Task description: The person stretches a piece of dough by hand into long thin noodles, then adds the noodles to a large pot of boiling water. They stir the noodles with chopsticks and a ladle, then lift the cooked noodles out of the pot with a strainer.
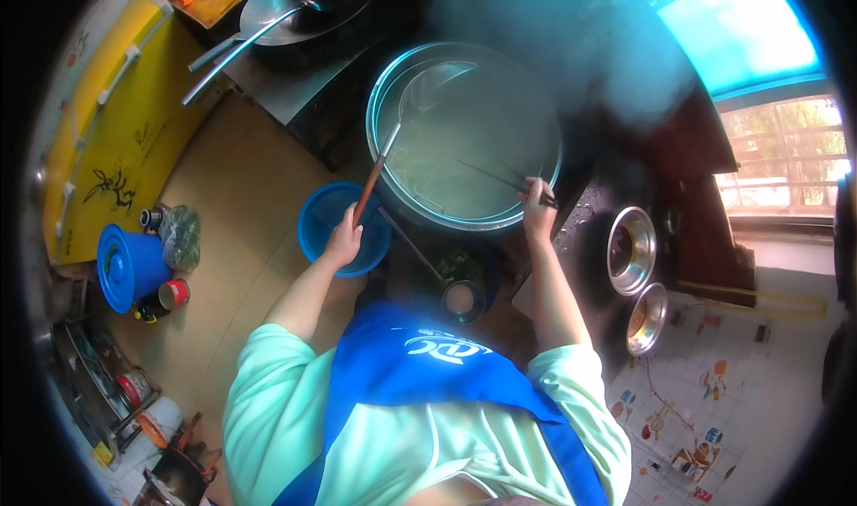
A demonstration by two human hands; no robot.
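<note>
A large metal pot of cloudy, steaming liquid stands before me. My left hand grips the wooden handle of a wire strainer, whose basket lies in the pot near its far left side. Pale strands, apparently noodles, show faintly in the liquid. Over the pot's near right rim, my right hand holds a pair of long dark chopsticks, which point left across the pot. Steam blurs their tips, so I cannot tell how deep they reach.
A blue basin sits below my left hand. Two metal bowls stand on the dark wet counter to the right. At upper left, a ladle rests in a wok. A lidded blue bucket is on the left floor.
</note>
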